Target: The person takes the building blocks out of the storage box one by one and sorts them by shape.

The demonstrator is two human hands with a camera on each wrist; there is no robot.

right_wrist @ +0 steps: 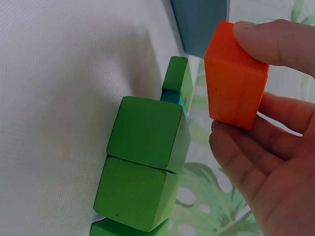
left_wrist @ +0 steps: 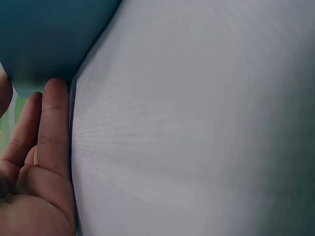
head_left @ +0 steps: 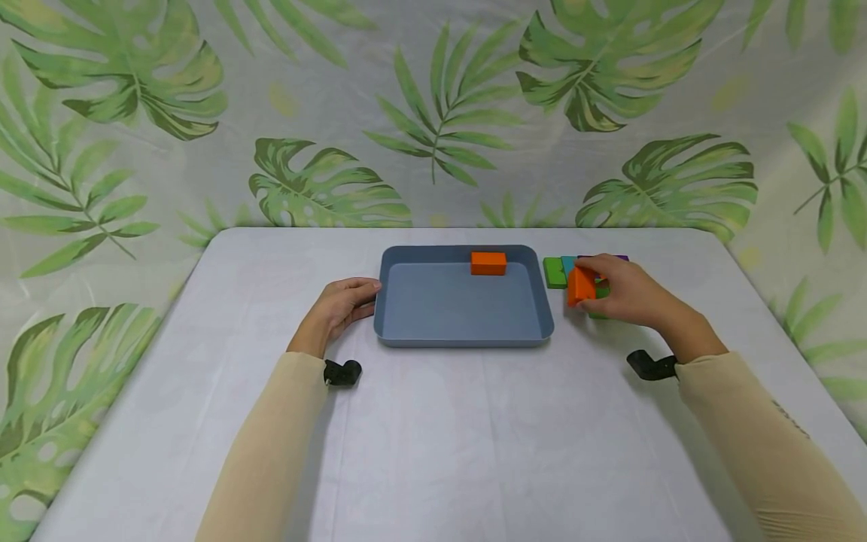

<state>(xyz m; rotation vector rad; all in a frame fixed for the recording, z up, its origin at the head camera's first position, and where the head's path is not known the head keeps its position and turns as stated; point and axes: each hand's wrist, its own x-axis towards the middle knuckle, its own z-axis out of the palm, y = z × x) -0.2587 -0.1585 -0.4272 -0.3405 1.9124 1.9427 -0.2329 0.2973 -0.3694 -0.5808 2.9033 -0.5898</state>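
My left hand (head_left: pixel 343 302) is at the left end of a blue-grey tray (head_left: pixel 467 342), its fingers touching the outer wall. In the left wrist view the fingers (left_wrist: pixel 53 128) lie fairly straight against the tray (left_wrist: pixel 49 44). To the right of the tray, my right hand (head_left: pixel 630 292) pinches an orange block (head_left: pixel 580 287) between thumb and fingers, above other blocks. Its faces show clearly in the right wrist view, where the orange block (right_wrist: pixel 235 83) is held off the table. Another orange block (head_left: pixel 488 263) lies inside the tray by the far wall.
Several coloured blocks sit close to the tray's right side: a green block (head_left: pixel 555 273), a blue block (head_left: pixel 567 263) and a purple edge behind my hand. Two green blocks (right_wrist: pixel 145 130) touch each other. A white cloth (head_left: pixel 433 436) covers the table; a leaf-patterned sheet (head_left: pixel 447 113) hangs behind.
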